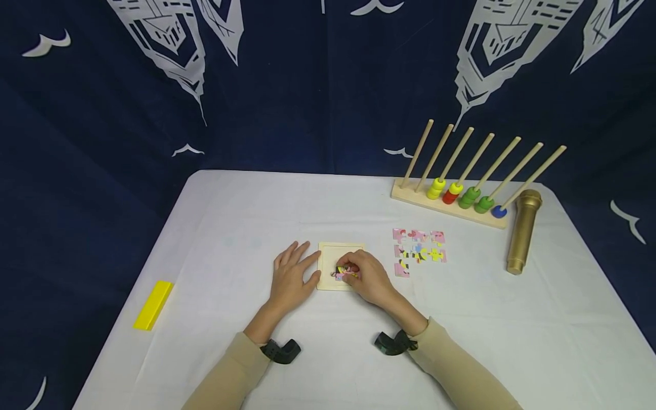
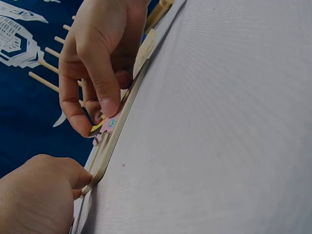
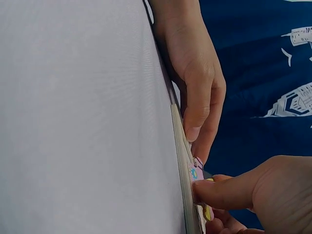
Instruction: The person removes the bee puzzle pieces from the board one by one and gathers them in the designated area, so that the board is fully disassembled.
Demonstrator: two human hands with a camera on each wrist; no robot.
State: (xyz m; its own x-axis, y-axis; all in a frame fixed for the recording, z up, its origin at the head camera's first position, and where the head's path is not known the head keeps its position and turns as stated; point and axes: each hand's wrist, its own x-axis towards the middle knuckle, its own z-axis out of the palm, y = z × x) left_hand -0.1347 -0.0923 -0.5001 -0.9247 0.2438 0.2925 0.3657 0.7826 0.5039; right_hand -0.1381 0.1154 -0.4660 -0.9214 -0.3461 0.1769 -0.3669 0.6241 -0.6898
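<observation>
A shallow wooden puzzle tray (image 1: 328, 262) lies on the table between the two hands. My left hand (image 1: 293, 279) rests beside it with spread fingers, its thumb and index fingertip touching the tray's left edge. Over the tray, my right hand (image 1: 370, 278) pinches a small pink, yellow and black puzzle piece (image 1: 339, 272) between thumb and fingers. In the left wrist view the puzzle piece (image 2: 109, 125) is tilted just above the tray's surface, partly covered by the fingers. Several loose puzzle pieces (image 1: 419, 253) lie in rows right of the tray.
A wooden peg rack (image 1: 446, 208) with coloured beads stands at the back right. Next to it lies a brown-gold cylinder (image 1: 524, 232). A yellow block (image 1: 154, 306) sits near the left table edge. A dark blue patterned cloth (image 1: 287, 91) hangs behind the table.
</observation>
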